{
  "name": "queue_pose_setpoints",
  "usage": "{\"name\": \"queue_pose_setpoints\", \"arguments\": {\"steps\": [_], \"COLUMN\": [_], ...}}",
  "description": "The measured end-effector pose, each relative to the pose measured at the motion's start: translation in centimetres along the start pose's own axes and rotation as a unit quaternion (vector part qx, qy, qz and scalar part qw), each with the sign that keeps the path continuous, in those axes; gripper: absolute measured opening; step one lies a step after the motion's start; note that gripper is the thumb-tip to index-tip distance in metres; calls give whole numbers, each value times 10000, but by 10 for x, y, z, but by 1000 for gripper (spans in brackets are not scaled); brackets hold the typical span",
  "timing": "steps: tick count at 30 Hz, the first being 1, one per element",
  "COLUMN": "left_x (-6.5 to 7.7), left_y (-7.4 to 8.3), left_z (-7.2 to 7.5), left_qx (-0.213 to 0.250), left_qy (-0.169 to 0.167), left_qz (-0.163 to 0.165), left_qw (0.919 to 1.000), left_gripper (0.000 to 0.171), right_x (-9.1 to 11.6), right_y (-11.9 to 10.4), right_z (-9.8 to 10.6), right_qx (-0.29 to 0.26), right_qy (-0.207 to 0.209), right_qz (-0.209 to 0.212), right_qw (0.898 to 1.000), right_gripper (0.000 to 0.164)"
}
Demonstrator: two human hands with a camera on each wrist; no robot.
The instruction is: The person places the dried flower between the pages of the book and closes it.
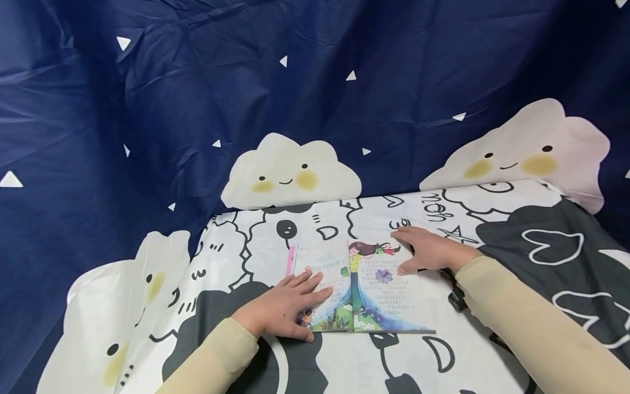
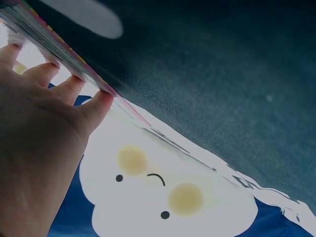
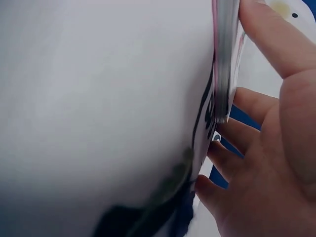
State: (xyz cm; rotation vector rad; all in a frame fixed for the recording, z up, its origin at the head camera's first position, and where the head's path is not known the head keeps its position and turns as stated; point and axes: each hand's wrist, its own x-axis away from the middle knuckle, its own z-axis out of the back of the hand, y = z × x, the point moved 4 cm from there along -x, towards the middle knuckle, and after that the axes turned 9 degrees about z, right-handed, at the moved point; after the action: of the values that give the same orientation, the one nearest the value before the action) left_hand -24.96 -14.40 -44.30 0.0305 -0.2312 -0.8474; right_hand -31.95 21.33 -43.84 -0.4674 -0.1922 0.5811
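Head view: One open book lies face up on a single patterned cloth, two pages showing. Two hands attend it: the left hand, fingers spread, rests on the left page, gripping nothing; the right hand, also spread and gripping nothing, lies at the book's far right corner. Three clouds ring the book, one beyond it, one to its left, one beyond to its right, against one blue curtain. The book looks light, its leaves limp, easily creased and perhaps slick; both outer edges would make the safest hold.

Left wrist view: Four fingertips press the book's page side, its thin edge exposed; one cloud shows past the book.

Right wrist view: The thumb touches the book's page side; lower fingers reach past its corner. The page block appears stiffer stacked than leaf by leaf.
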Motion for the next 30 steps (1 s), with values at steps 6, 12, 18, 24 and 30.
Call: {"name": "queue_pose_setpoints", "arguments": {"steps": [6, 12, 18, 24, 30], "left_x": [0, 1, 1, 1, 0], "left_y": [0, 1, 1, 0, 0], "left_z": [1, 2, 2, 1, 0], "left_qx": [4, -19, -2, -40, -54], "left_qy": [-1, -34, -90, -104, -106], "left_qz": [5, 38, 58, 108, 114], "left_qw": [10000, 10000, 9999, 9999, 9999], "left_gripper": [96, 96, 96, 97, 97], "right_x": [1, 4, 4, 4, 7], "right_y": [8, 8, 9, 9, 6], "right_z": [-1, 3, 6, 6, 10], "right_qx": [-238, -290, 215, 101, 140], "right_qy": [94, 463, 679, 810, 958], "right_qz": [80, -36, 162, 331, 480], "right_qw": [9996, 9985, 9973, 9961, 9941], "right_gripper": [99, 76, 17, 9, 20]}}
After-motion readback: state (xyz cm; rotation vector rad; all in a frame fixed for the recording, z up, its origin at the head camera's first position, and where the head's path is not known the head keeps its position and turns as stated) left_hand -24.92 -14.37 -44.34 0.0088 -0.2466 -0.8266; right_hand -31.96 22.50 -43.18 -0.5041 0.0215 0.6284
